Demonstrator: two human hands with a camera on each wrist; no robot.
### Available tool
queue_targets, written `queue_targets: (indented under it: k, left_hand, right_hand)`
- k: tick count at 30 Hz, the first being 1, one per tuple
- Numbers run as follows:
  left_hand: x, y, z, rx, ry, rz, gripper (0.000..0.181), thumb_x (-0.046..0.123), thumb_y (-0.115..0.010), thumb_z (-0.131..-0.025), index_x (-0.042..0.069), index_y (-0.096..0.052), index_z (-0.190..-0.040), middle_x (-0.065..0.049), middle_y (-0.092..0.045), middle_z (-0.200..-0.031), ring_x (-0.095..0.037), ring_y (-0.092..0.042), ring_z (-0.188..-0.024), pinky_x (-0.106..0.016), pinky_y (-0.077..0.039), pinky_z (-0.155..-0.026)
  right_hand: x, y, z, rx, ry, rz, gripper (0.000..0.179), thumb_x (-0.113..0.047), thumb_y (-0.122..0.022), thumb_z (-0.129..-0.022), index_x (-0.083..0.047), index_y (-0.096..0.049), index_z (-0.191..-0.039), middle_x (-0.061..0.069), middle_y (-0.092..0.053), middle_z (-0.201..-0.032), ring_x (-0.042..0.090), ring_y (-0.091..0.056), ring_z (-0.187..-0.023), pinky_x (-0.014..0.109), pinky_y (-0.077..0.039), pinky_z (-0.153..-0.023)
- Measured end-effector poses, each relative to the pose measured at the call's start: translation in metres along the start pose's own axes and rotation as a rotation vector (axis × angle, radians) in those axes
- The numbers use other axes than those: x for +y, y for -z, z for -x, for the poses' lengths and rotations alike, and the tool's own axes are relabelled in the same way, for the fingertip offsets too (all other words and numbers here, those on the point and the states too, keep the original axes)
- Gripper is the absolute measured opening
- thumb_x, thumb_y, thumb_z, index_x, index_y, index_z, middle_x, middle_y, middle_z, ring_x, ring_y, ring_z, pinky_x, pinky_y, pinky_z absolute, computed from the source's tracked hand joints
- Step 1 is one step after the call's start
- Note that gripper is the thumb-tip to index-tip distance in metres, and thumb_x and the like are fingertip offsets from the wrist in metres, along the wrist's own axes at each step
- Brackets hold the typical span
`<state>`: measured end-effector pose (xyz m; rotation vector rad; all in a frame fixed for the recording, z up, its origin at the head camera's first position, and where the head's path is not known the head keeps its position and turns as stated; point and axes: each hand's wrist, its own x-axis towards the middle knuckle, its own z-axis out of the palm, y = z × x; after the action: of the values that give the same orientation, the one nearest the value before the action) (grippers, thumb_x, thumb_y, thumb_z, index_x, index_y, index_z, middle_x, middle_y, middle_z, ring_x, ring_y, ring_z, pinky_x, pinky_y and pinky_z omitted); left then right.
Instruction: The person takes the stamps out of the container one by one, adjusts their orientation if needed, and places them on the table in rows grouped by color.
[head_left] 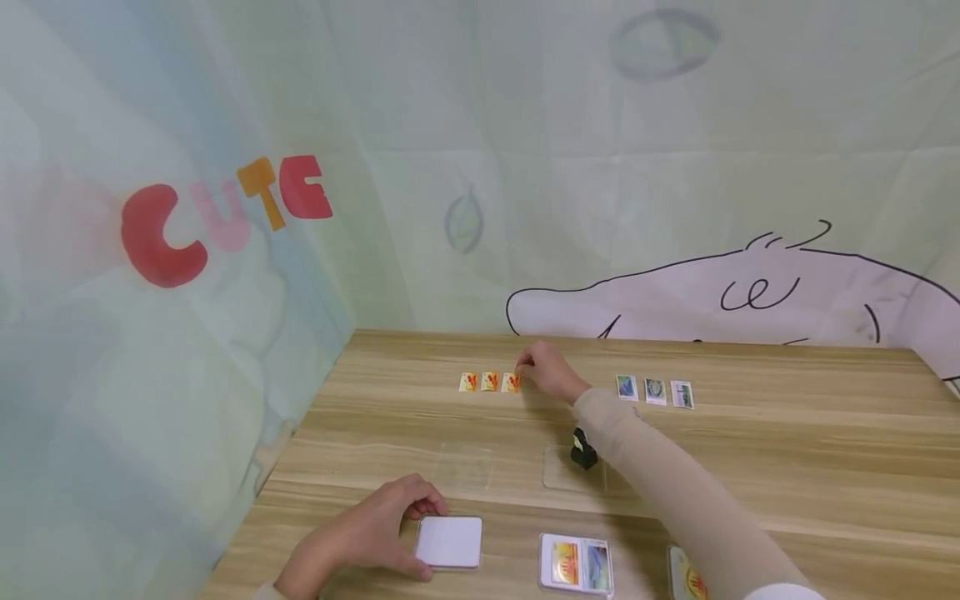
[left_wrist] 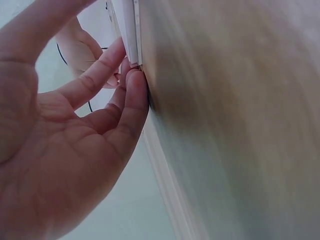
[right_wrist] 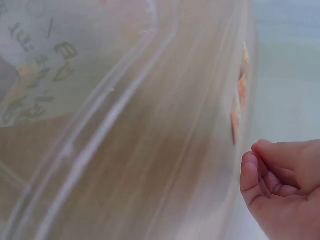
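My left hand (head_left: 378,527) grips a square case with a white top (head_left: 448,542) by its left side, thumb at the near corner and fingers at the far one. The case's edge (left_wrist: 131,35) meets the fingertips in the left wrist view. Farther back, my right hand (head_left: 550,369) reaches to the right end of a row of three small orange-and-yellow picture stickers (head_left: 490,382). In the right wrist view its thumb and forefinger are pressed together beside the stickers (right_wrist: 235,120), with nothing visible between them.
Three bluish stickers (head_left: 655,391) lie right of the right hand. Two clear square lids (head_left: 463,467) sit mid-table. A black object (head_left: 584,451) shows under the right sleeve. Nearer are a case of picture cards (head_left: 576,564) and another case (head_left: 686,575), partly behind the right forearm.
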<state>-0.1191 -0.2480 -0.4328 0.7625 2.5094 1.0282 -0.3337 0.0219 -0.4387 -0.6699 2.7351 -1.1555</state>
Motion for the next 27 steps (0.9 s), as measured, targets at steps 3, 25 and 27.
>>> queue_targets:
  k: [3,25,27]
  left_hand:
    - [-0.001,0.000,0.000,0.004,-0.019,-0.003,0.057,0.032,-0.093,-0.068,0.013,-0.062,-0.111,0.005,-0.058,-0.106,-0.008,-0.054,-0.097,-0.028,-0.050,-0.088]
    - [0.011,-0.006,0.004,0.079,-0.045,-0.108,0.070,0.049,-0.084,-0.077,0.012,-0.056,-0.129,0.004,-0.060,-0.124,-0.014,-0.057,-0.115,-0.034,-0.046,-0.101]
    - [0.016,-0.007,0.003,0.100,-0.074,-0.132,0.072,0.050,-0.082,-0.078,0.011,-0.056,-0.132,0.003,-0.060,-0.126,-0.015,-0.057,-0.117,-0.035,-0.046,-0.102]
  right_hand:
    - [-0.002,0.005,0.003,-0.009,0.031,0.007,0.010,0.003,-0.063,-0.094,0.008,-0.072,-0.095,0.011,-0.069,-0.088,0.018,-0.058,-0.078,0.032,-0.052,-0.072]
    - [-0.007,0.026,0.029,-0.087,0.093,-0.128,0.013,0.001,-0.063,-0.096,0.011,-0.070,-0.098,0.017,-0.063,-0.076,0.012,-0.051,-0.061,0.024,-0.045,-0.057]
    - [-0.009,0.028,0.032,-0.090,0.094,-0.136,0.014,0.000,-0.063,-0.096,0.011,-0.070,-0.099,0.021,-0.065,-0.080,0.012,-0.053,-0.063,0.025,-0.047,-0.058]
